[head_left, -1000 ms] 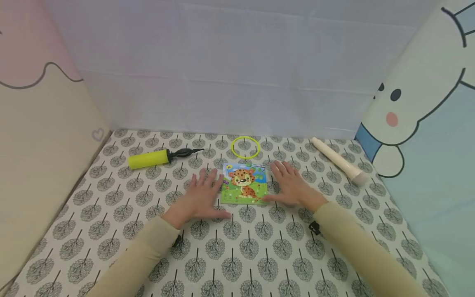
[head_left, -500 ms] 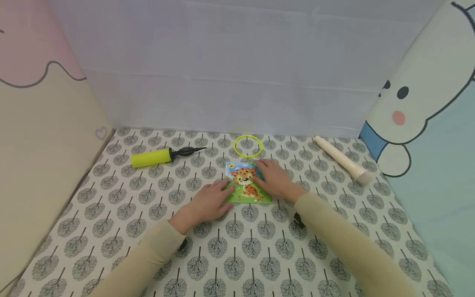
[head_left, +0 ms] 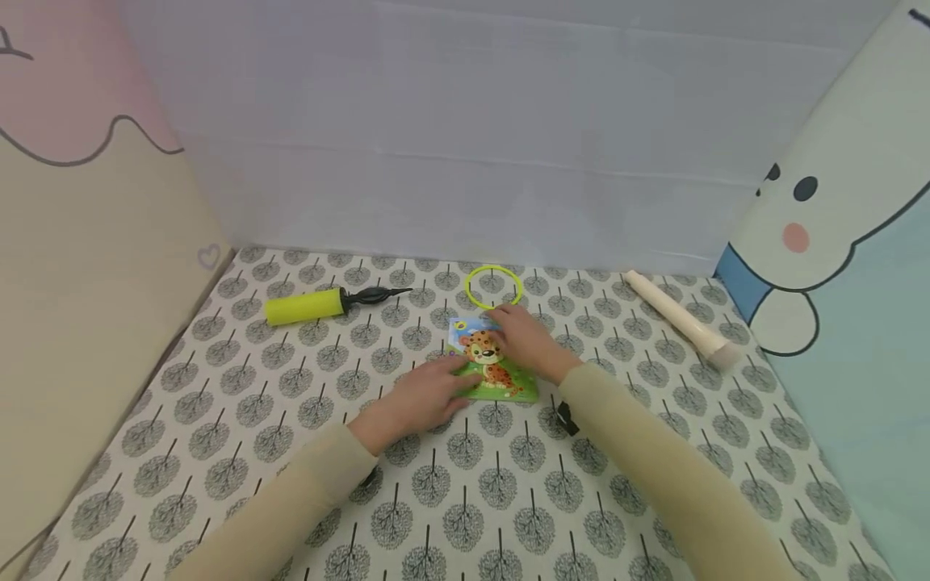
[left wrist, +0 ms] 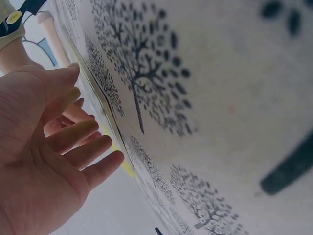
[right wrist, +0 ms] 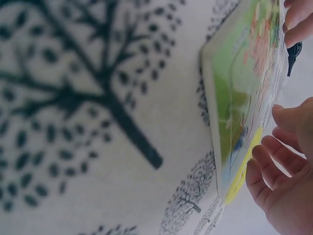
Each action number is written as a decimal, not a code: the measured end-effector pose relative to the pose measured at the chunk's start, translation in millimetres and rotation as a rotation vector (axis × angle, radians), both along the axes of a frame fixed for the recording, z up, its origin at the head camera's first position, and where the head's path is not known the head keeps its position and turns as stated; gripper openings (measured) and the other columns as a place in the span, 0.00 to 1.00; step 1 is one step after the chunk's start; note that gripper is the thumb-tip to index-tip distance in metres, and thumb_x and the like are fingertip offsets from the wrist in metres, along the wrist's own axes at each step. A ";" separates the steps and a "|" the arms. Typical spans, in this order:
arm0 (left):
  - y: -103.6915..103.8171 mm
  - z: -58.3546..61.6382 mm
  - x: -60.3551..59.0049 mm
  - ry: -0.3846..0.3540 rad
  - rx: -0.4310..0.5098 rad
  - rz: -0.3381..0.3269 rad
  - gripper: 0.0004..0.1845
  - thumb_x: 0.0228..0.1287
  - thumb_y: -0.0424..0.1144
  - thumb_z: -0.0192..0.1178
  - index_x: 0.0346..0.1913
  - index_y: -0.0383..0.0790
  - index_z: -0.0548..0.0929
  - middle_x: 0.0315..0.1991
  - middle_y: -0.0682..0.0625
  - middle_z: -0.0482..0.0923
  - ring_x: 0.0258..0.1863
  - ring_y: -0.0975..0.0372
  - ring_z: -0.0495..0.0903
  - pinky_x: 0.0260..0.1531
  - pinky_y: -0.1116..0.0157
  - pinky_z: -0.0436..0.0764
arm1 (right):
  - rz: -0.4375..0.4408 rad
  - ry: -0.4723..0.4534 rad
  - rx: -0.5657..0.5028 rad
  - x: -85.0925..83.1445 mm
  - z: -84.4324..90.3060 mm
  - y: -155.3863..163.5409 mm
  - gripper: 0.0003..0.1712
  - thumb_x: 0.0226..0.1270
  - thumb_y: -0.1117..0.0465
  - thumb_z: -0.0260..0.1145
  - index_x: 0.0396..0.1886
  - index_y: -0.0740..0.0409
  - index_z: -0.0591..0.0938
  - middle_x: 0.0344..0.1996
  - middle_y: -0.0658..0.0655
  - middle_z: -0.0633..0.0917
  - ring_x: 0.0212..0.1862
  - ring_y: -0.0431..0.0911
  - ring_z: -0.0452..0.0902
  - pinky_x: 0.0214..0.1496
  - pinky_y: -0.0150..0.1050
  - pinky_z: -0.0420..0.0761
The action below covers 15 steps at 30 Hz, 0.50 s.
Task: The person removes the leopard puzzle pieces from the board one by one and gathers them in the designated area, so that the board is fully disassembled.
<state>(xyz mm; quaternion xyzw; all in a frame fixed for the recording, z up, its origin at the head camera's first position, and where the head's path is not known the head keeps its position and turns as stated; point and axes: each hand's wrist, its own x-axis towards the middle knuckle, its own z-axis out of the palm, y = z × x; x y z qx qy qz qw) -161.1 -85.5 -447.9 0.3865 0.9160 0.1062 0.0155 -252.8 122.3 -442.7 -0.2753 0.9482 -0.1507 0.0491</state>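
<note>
At the centre of the head view, a leopard picture puzzle board (head_left: 492, 367) lies flat on the tree-patterned tablecloth (head_left: 218, 420). My left hand (head_left: 421, 397) rests on its lower left corner, fingers straight and relaxed. My right hand (head_left: 526, 343) lies over its upper right, fingers loosely extended, clasping nothing. The board is not yet lifted. Above it sits a yellow ring (head_left: 493, 287); a yellow hand pump (head_left: 308, 306) lies upper left.
</note>
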 end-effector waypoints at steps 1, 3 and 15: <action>1.0 -0.1 -0.2 -0.013 -0.003 0.002 0.25 0.67 0.46 0.59 0.65 0.46 0.74 0.68 0.38 0.62 0.66 0.45 0.62 0.64 0.50 0.62 | -0.005 -0.016 -0.005 -1.1 -0.3 -1.2 0.26 0.71 0.57 0.60 0.65 0.60 0.71 0.59 0.61 0.74 0.60 0.54 0.68 0.64 0.48 0.68; 2.6 -0.3 -0.3 -0.042 -0.016 0.011 0.25 0.68 0.46 0.58 0.66 0.48 0.73 0.69 0.39 0.60 0.67 0.44 0.59 0.64 0.49 0.62 | -0.010 -0.038 -0.008 -3.2 -1.2 -3.5 0.26 0.71 0.57 0.60 0.65 0.60 0.71 0.58 0.60 0.74 0.59 0.54 0.69 0.63 0.48 0.69; 6.9 -5.0 -3.1 -0.071 -0.084 0.005 0.22 0.72 0.43 0.52 0.67 0.50 0.72 0.70 0.39 0.58 0.68 0.44 0.57 0.65 0.51 0.60 | 0.080 -0.020 -0.010 -16.3 -7.6 -14.2 0.20 0.67 0.60 0.64 0.57 0.60 0.79 0.50 0.58 0.78 0.53 0.50 0.72 0.59 0.44 0.73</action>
